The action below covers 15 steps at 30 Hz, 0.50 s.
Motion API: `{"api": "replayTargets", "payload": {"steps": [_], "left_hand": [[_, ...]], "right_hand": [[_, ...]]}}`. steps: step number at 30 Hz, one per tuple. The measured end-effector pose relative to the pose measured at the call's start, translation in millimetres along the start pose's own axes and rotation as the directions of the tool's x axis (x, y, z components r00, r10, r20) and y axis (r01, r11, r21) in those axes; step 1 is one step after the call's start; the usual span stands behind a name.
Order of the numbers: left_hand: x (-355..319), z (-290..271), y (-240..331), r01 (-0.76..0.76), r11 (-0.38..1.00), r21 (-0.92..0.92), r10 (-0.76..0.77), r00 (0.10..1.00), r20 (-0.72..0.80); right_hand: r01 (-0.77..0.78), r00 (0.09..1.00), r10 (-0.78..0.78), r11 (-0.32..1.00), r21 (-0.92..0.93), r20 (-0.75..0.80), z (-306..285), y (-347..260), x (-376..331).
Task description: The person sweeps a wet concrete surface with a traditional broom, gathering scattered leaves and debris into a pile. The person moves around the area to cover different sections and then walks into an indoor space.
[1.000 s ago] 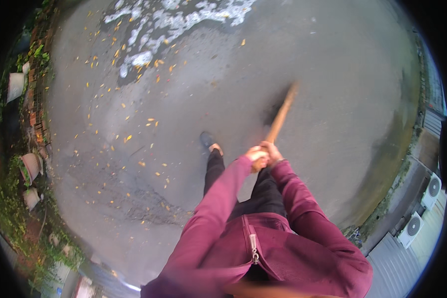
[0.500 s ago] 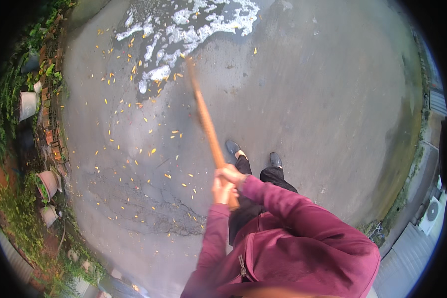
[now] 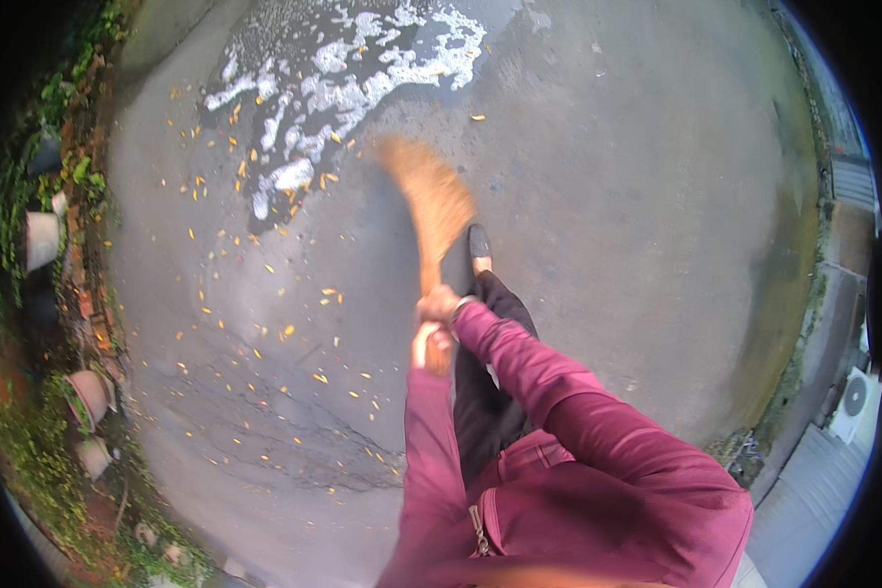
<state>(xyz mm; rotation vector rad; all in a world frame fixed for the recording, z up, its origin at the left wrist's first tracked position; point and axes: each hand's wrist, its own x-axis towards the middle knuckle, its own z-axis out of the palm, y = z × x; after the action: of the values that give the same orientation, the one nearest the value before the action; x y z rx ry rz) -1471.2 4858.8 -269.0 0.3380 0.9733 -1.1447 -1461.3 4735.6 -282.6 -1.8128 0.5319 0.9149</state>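
Observation:
A straw broom point(image 3: 433, 201) points away from my body, its wide bristle fan blurred by motion. My right hand point(image 3: 441, 304) is wrapped round the handle just behind the fan. Closer to my body, my left hand point(image 3: 429, 348) grips the same handle near its end. The fan is turned broad side toward me, in front of my dark shoe point(image 3: 479, 243); whether the bristles touch the ground cannot be made out. Beyond and left of the bristles, white foam point(image 3: 338, 83) lies on a dark wet patch.
Small yellow leaves point(image 3: 287, 332) are scattered over the grey concrete ground point(image 3: 647, 216), mostly on the left. Plant pots point(image 3: 90, 397) and greenery line a brick border point(image 3: 86, 304) at the left. At the far right are a corrugated sheet point(image 3: 804, 490) and a white fan unit point(image 3: 854, 397).
The broom has turned about its handle, from a thin edge-on line to a broad fan. Its tip has moved nearer, and both hands have shifted slightly up in view. One foot has stepped forward.

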Motion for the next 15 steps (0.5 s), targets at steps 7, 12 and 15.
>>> {"api": "replayTargets", "payload": {"steps": [7,12,15], "left_hand": [[-3,78,-33,-0.323,0.582,0.746,0.618,0.772,-0.148],[-2,143,-112,-0.092,0.595,0.799,0.263,0.961,-0.086],[9,173,-125,-0.143,0.124,0.982,-0.044,0.988,0.149]], "right_hand": [[-0.175,0.984,0.133,0.627,0.759,0.118,-48,-22,-27],[-0.112,0.958,0.279,0.590,0.800,-0.072,-113,35,-111],[0.071,0.922,0.334,0.348,0.935,-0.194,-156,96,-162]]}}
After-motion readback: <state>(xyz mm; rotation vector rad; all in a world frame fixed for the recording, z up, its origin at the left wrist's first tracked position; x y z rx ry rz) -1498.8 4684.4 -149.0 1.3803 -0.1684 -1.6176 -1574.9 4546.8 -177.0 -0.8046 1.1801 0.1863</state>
